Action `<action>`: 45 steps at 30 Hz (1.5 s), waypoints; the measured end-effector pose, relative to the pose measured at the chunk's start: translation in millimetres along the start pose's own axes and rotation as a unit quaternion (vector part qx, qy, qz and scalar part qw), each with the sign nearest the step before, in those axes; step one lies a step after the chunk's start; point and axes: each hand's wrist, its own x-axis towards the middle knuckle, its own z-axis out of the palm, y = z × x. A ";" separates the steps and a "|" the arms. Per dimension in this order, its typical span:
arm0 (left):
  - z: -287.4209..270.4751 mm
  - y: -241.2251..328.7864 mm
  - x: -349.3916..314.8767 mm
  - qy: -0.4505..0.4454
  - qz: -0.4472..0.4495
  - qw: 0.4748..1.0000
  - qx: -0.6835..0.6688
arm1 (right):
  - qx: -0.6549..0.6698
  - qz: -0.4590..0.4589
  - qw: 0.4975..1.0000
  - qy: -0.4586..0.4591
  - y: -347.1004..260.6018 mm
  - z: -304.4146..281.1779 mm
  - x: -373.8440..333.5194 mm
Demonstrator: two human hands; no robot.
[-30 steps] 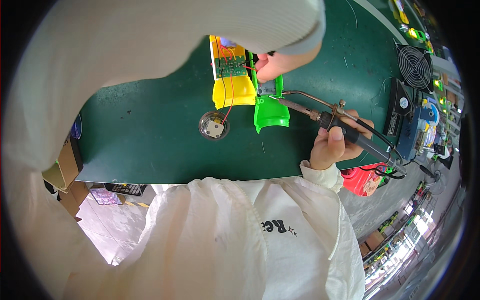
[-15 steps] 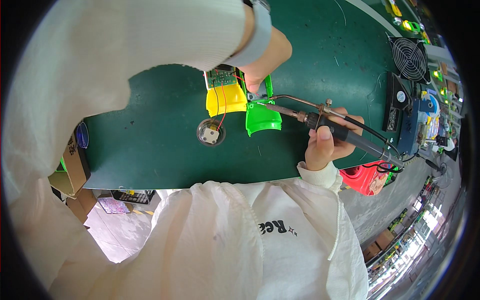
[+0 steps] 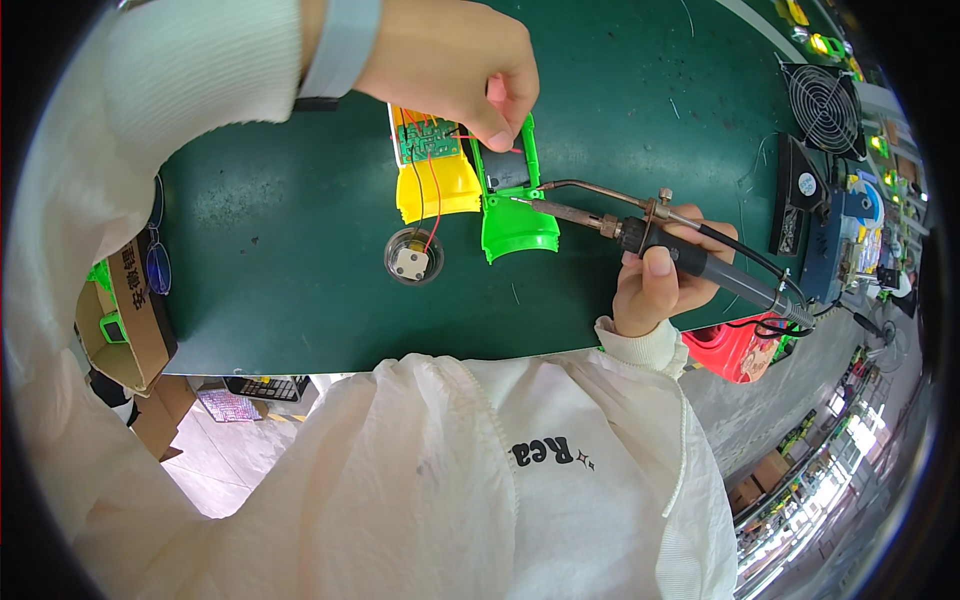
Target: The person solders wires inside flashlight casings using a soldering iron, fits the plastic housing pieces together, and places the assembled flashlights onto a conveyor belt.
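Note:
My left hand (image 3: 475, 75) reaches in over the far side of a green plastic housing (image 3: 520, 232), its thumb and fingertips pinched on a thin red wire (image 3: 516, 151). A flat dark grey block (image 3: 506, 174) sits inside the green housing. Beside it on the left lies a yellow housing half (image 3: 438, 190) with a green circuit board (image 3: 428, 142). Black and red wires lead from the board to a round clear-rimmed part (image 3: 412, 262). My right hand (image 3: 660, 275) grips a soldering iron (image 3: 700, 266) with a metal feed tube (image 3: 590, 186); its tip points at the green housing's middle.
At the right edge stand a black fan (image 3: 823, 110), a black angled stand (image 3: 797, 195) and a blue box-shaped device (image 3: 845, 245). A red container (image 3: 735, 350) is below the table edge. On the left are glasses (image 3: 158, 265) and a cardboard box (image 3: 145, 310) holding green parts.
My left hand has drawn back to the left and lifted, uncovering the dark block and the red wire end. The housings appear slightly farther left; the iron has barely moved.

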 end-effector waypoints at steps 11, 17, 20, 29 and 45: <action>19.7 -24.4 -13.7 0.087 0.046 0.995 0.000 | 0.003 0.003 1.000 -0.004 0.1 -0.2 1.3; 23.9 -13.9 -6.8 0.091 0.035 0.994 0.059 | 0.006 0.011 1.000 -0.002 0.5 -0.7 0.7; 18.4 -6.1 -4.9 0.058 -0.028 0.997 0.032 | 0.007 0.013 1.000 -0.003 1.1 -1.3 1.3; 6.9 8.4 21.9 -0.043 0.040 0.942 0.332 | -0.004 0.006 1.000 -0.015 2.0 -1.0 1.5; 15.3 8.8 36.7 -0.098 -0.048 0.959 0.261 | -0.015 0.015 0.999 -0.034 -3.5 15.0 -9.5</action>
